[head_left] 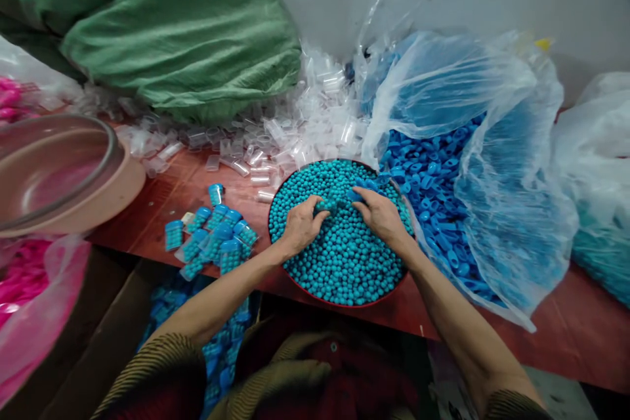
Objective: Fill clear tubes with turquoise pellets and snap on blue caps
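Small container [325,205]: in the head view, over the middle of the bead basin, with teal showing through its wall.
Left hand [300,226]: grasping the small container between thumb and fingers.
Right hand [381,215]: pinching a blue cap [355,195], just beside the small container.
Bead basin [339,304]: red-rimmed, heaped with teal beads [344,266], at the near edge of the red table [526,318].
Filled containers [216,239]: a loose cluster on the table, left of the basin, blue-capped, teal beads inside.
Clear tubes [295,134]: spilled in a pile beyond the basin, beside a green sack [187,39].
Plastic bag [522,210]: lying open to the right of the basin, with blue pieces [438,190] heaped in its mouth.
Pale tub [123,184]: far left, on the table.
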Demonstrator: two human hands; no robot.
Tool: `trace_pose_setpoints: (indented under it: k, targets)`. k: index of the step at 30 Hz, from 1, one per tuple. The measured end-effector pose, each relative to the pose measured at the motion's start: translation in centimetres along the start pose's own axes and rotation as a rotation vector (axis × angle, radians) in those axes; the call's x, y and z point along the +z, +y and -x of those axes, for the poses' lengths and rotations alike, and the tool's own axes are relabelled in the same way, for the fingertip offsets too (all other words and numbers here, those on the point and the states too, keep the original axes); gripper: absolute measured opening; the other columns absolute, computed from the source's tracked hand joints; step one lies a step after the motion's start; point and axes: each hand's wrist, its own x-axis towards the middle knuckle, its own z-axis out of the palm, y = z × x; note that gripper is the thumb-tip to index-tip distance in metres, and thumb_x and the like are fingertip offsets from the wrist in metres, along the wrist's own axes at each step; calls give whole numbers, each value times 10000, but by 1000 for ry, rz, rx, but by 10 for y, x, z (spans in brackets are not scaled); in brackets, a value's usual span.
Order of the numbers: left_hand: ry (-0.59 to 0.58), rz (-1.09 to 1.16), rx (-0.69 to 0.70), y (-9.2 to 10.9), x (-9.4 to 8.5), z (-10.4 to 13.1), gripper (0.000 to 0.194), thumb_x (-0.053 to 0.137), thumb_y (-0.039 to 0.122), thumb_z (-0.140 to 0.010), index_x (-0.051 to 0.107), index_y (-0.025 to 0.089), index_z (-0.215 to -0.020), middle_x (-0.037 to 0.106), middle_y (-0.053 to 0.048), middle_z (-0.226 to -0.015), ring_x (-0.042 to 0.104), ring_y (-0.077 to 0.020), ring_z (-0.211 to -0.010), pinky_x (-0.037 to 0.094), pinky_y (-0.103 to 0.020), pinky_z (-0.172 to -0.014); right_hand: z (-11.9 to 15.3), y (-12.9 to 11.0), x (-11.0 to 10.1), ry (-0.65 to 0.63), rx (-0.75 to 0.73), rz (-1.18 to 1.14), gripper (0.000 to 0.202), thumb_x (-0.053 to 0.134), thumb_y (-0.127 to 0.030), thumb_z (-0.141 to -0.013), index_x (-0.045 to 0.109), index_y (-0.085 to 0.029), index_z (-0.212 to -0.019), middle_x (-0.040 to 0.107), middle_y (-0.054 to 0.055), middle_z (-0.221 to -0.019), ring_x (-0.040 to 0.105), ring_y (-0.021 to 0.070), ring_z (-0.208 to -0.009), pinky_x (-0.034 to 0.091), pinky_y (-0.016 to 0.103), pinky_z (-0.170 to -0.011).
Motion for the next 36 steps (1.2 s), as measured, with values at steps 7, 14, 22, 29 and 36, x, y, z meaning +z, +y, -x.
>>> trace_pose_setpoints:
  k: [7,14,22,29,36]
  targets:
    - [-111,132,12,5,-7,-8,250,590,233,-794,615,149,-1028,665,-38,-864,603,-179,-807,464,-299,-779,0,-24,13,-93,-236,-131,387,409,-205,-903,563,-172,-1257,611,74,-838,590,185,-777,501,319,-736]
    - [-272,501,-149,6,-13,-9,306,581,290,-769,581,148,-1040,545,38,-679,487,-86,-554,418,-210,-544,11,-17,-1,-149,-115,-237,366,466,-199,-862,623,-197,-1192,657,70,-864,608,194,-795,505,346,-775]
    - [-373,798,-223,16,-2,1,535,568,292,-770,405,161,-1261,480,59,-655,473,-68,-475,344,-173,-400,16,-42,8,-73,144,-520,309,498,-281,-854,697,-214,-1080,713,19,-780,618,154,-622,516,299,-662]
    - [-339,821,-231,20,1,8,488,578,264,-758,441,188,-1220,481,61,-656,452,-54,-459,341,-176,-405,28,-44,5,-45,113,-466,292,488,-286,-867,713,-199,-1031,713,18,-731,629,149,-589,515,274,-624]
    - [-306,848,-224,29,4,12,312,575,255,-752,477,182,-1039,448,74,-611,395,-44,-410,332,-176,-381,29,-34,-7,-155,-159,-379,286,462,-268,-891,706,-211,-1029,698,29,-773,633,154,-691,496,259,-658]
